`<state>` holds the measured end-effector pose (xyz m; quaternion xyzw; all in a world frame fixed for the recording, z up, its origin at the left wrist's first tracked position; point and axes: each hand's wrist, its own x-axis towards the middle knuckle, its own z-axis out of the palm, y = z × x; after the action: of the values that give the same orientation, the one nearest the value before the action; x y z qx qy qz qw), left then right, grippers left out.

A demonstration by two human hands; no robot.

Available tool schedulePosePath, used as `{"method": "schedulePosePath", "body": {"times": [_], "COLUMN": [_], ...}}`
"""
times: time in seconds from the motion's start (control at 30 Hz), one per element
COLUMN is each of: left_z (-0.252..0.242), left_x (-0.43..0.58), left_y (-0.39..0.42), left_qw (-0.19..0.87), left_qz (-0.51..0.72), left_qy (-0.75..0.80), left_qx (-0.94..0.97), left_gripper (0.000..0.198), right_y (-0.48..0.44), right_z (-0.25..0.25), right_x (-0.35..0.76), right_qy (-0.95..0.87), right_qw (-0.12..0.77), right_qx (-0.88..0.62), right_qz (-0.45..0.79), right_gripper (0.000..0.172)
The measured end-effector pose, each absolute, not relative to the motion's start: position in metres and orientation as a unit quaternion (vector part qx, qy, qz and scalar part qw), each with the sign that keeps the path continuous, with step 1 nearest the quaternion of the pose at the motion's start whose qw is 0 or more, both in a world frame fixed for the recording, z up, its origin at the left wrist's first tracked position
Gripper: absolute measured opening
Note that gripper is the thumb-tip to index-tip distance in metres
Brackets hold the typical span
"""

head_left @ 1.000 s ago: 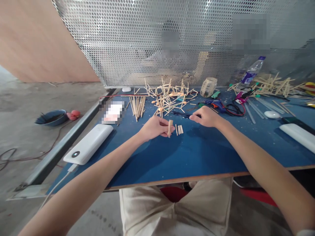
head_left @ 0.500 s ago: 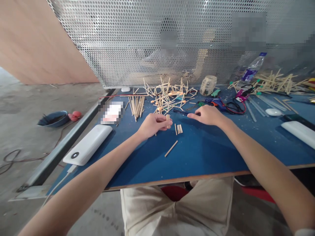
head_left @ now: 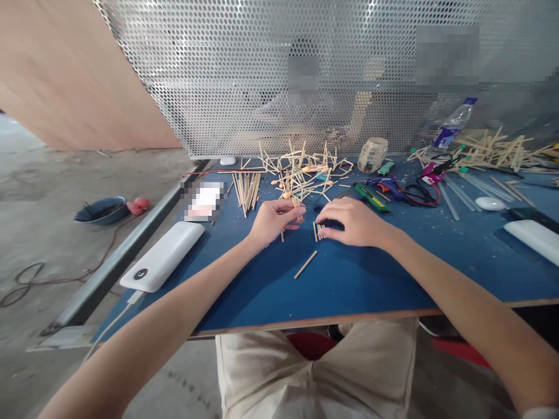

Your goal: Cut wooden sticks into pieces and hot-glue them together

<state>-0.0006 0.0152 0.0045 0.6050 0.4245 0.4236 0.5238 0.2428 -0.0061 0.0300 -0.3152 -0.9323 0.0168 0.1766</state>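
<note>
My left hand (head_left: 274,223) is closed around a small bundle of short wooden sticks (head_left: 297,209), held upright just above the table. My right hand (head_left: 349,222) arches over a row of short cut sticks (head_left: 320,231) lying side by side. Its thumb and fingers are apart, with the thumb touching or very near those sticks. One loose short stick (head_left: 305,265) lies nearer the front edge. A dark tool (head_left: 319,206) shows partly behind my right fingers; most of it is hidden.
Behind my hands lies a tangled stick structure (head_left: 301,169), with longer sticks (head_left: 247,192) to its left. A green utility knife (head_left: 371,198), glue gun (head_left: 388,186), jar (head_left: 372,155) and bottle (head_left: 452,128) stand or lie rightward. A white power bank (head_left: 163,256) rests at left.
My right hand has moved left and towards me, from the dark tool to the row of short sticks. The green utility knife is now uncovered. My left hand keeps its bundle.
</note>
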Motion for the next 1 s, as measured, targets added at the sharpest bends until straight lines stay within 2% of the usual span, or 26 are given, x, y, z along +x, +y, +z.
{"method": "schedulePosePath", "body": {"times": [0.1,0.2,0.47,0.77,0.87,1.0], "left_z": [0.003,0.004,0.003,-0.001,-0.002,-0.001], "left_x": [0.001,0.001,0.002,0.005,0.006,0.009], "left_y": [0.015,0.014,0.011,0.014,0.015,0.011], "left_qw": [0.507,0.499,0.520,0.516,0.520,0.516], "left_qz": [0.437,0.443,0.444,0.459,0.472,0.461], "left_qy": [0.419,0.412,0.364,0.387,0.370,0.359], "left_qx": [0.613,0.620,0.633,0.611,0.608,0.626], "left_gripper": [0.038,0.039,0.042,0.035,0.036,0.037], "right_y": [-0.020,-0.026,-0.028,-0.034,-0.038,-0.026], "right_z": [0.026,0.015,0.002,0.007,0.009,0.013], "right_x": [0.222,0.210,0.200,0.203,0.200,0.208], "right_qy": [-0.966,-0.976,-0.979,-0.981,-0.967,-0.850], "right_qw": [0.161,0.148,0.127,0.109,0.155,0.359], "right_qx": [-0.189,-0.135,-0.155,-0.151,-0.146,-0.237], "right_qz": [0.065,0.081,0.034,0.047,0.144,0.305], "right_gripper": [0.026,0.023,0.024,0.020,0.017,0.005]}}
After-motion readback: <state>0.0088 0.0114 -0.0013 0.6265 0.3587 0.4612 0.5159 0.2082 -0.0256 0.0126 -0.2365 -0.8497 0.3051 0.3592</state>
